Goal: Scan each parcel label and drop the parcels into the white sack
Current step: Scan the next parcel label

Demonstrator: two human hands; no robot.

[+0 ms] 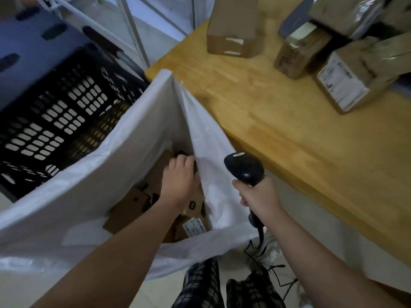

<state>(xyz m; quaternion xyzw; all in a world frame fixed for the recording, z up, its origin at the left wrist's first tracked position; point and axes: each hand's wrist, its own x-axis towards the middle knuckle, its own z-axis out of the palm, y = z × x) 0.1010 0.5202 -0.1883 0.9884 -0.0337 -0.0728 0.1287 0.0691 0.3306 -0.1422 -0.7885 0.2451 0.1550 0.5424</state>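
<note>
**Sack mouth open; access partly taken up**

The white sack (142, 134) gapes upward, its mouth unobstructed except where the left hand (180, 181) reaches in over cardboard parcels (131, 207) piled inside. A black crate (57, 121) crowds its left side. The wooden table (278, 130) offers bare surface between its near edge and the boxes (347, 85).

Dim, cool indoor light; soft shadows on the desk (278, 112). Motion blur smears the upper edges, and wide-angle distortion bends the corners.
</note>
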